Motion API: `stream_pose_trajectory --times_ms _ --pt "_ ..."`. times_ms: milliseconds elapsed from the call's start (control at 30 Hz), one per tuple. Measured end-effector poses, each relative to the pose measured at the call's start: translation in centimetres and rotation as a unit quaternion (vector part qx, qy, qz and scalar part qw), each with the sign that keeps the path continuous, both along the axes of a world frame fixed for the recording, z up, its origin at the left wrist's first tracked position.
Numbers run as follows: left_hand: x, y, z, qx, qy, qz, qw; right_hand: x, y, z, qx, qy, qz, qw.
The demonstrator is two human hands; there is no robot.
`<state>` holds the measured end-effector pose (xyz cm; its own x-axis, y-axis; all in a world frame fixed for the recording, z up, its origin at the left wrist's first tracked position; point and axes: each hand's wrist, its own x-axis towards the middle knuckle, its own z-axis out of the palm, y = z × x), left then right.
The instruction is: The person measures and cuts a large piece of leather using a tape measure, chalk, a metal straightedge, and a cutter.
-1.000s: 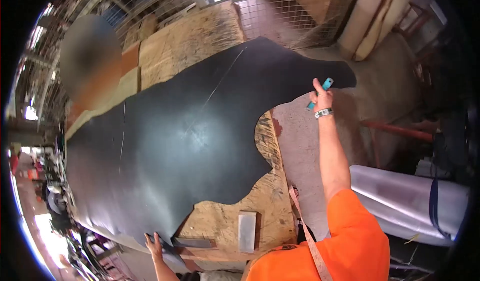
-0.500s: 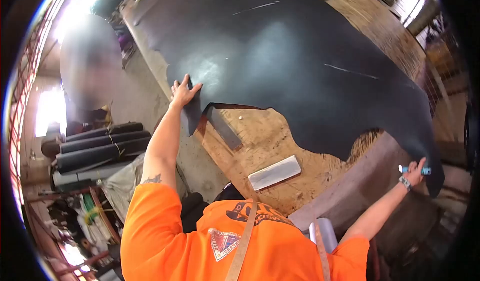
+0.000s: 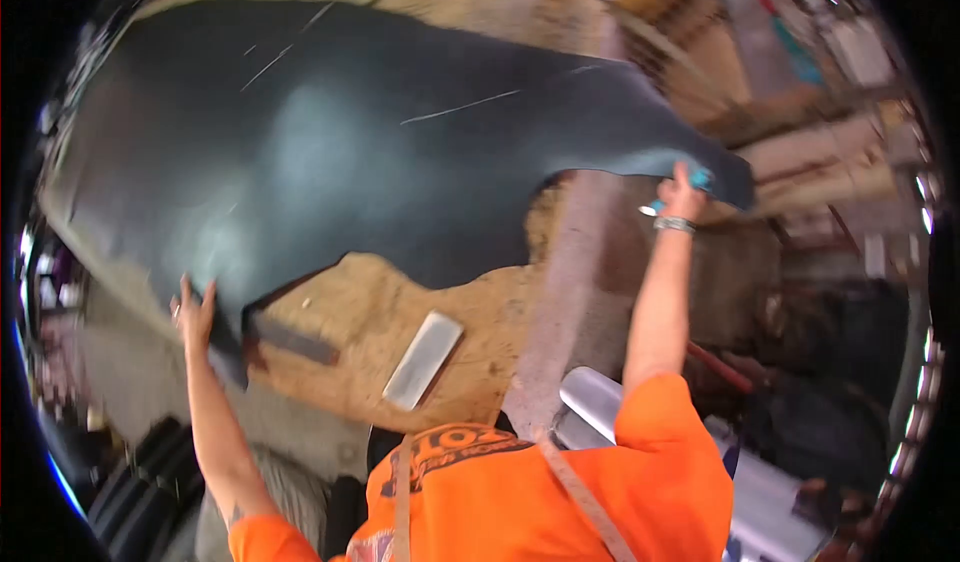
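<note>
A large black leather hide [image 3: 400, 152] with a few pale line marks is spread over the wooden table [image 3: 480, 312]. My left hand [image 3: 195, 310] rests on the hide's near left edge, fingers spread. At the narrow right end of the hide, my right hand [image 3: 683, 202] is closed around a slim teal tool [image 3: 700, 179] with a pale, shiny end. Its index finger points out along the leather. Between my arms, a pale grey rectangular block [image 3: 424, 360] lies on the wood. A dark flat strip [image 3: 295, 340] sits nearer the left hand.
A greyish sheet [image 3: 560, 292] covers the table's right part. Close to my right side are light grey rolls [image 3: 590, 402]. Dark rolls [image 3: 145, 492] are stacked at lower left, beside the concrete floor [image 3: 130, 362]. Shelving and boards [image 3: 820, 162] stand at far right.
My view has turned to the right, so the hide and table appear swung round and shifted left. Both hands stay at the hide's edges, the right one still holding the teal tool.
</note>
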<state>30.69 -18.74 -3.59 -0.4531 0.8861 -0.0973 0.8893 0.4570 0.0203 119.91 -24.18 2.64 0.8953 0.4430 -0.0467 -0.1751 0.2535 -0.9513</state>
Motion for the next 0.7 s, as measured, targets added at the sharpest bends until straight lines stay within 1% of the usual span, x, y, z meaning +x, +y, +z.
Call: stream_pose_trajectory --times_ms 33,67,100,200,267,300,400,533,567,633,667,700 --pt "-2.9 0.7 -2.8 -0.002 -0.035 -0.037 0.999 -0.2 -0.1 0.0 -0.045 -0.015 -0.01 0.999" --pt "-0.5 0.6 -1.0 -0.035 -0.062 0.044 0.997 -0.4 -0.2 0.6 -0.035 -0.012 0.006 0.999" --pt "-1.4 0.6 -1.7 -0.022 -0.087 0.04 0.995 -0.5 -0.5 0.8 -0.034 -0.021 0.011 0.999" --pt "-2.3 0.9 -2.5 -0.02 -0.069 0.042 0.997 -0.9 -0.4 1.6 -0.027 -0.028 0.012 0.999" --pt "-1.4 0.9 -1.7 -0.031 -0.075 0.046 0.996 -1.0 -0.3 1.9 -0.027 -0.027 -0.012 0.999" --pt "-0.7 0.9 -1.4 -0.033 -0.071 0.072 0.994 -0.9 -0.5 2.0 -0.03 -0.03 0.0 0.999" --pt "-2.0 1.1 -2.9 -0.021 -0.075 0.065 0.995 -0.5 -0.6 1.5 -0.024 -0.032 0.022 0.999" --pt "-1.6 1.1 -2.0 -0.019 -0.084 0.065 0.994 -0.5 -0.5 1.1 -0.023 -0.019 0.011 1.0" --pt "-0.6 0.9 -1.1 -0.026 -0.067 0.072 0.995 -0.6 -0.6 1.1 -0.026 -0.016 0.009 1.0" --pt "-0.8 1.6 -2.6 -0.017 -0.047 0.009 0.999 -0.5 -0.3 0.7 -0.034 -0.014 -0.001 0.999" --pt "-2.2 1.1 -2.4 -0.012 -0.03 -0.013 0.999 0.5 -0.5 -0.1 -0.044 0.002 0.011 0.999" --pt "0.1 0.5 0.1 0.0 -0.005 -0.051 0.999 0.8 -0.8 0.1 -0.092 -0.012 -0.009 0.996"
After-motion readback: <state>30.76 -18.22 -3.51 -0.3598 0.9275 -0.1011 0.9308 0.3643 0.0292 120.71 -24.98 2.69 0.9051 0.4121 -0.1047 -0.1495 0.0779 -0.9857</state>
